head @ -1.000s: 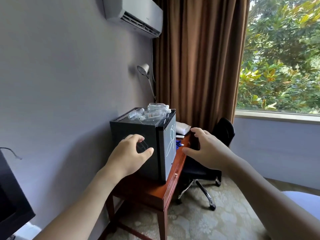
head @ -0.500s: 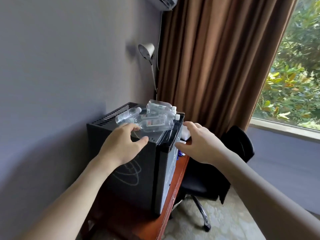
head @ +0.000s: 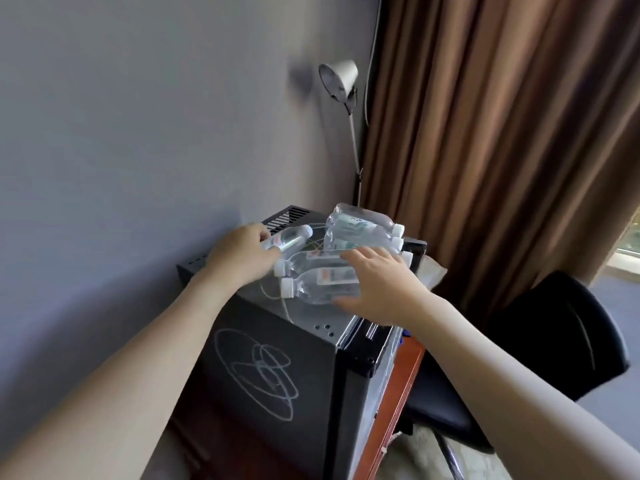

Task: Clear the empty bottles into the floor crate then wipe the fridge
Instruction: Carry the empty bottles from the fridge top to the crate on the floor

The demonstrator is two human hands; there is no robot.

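A: Where are the empty bottles (head: 332,268) found?

B: They are piled lying down on top of the black mini fridge (head: 277,358), at the centre of the frame. One small bottle (head: 287,240) lies apart at the left of the pile, near the vent slots. The fridge is set on a wooden counter (head: 403,382). The floor crate is not seen anywhere in the view.

A: How is the step in hand best done?

B: Probably the first bottles are about to be gathered. The loose outer bottles should be taken first, so that the stacked ones behind are not rolled off the right edge. Each bottle should be gripped round its body, since thin clear plastic is likely to buckle and slip. No more should be lifted at once than can be held firmly.

A: And the hands?

B: The left hand (head: 239,258) is curled round the base of the small bottle, thumb underneath, fingers over it. The right hand (head: 377,285) is spread wide, fingers straight, laid over the two nearest bottles; the thumb is reached toward the front one. Nothing is clamped by it yet, and whether the palm is actually pressed on the plastic cannot be told.

A: What else is around?

B: A lamp (head: 339,77) and a brown curtain (head: 502,150) are seen in the upper right, a black chair (head: 554,341) at the lower right.
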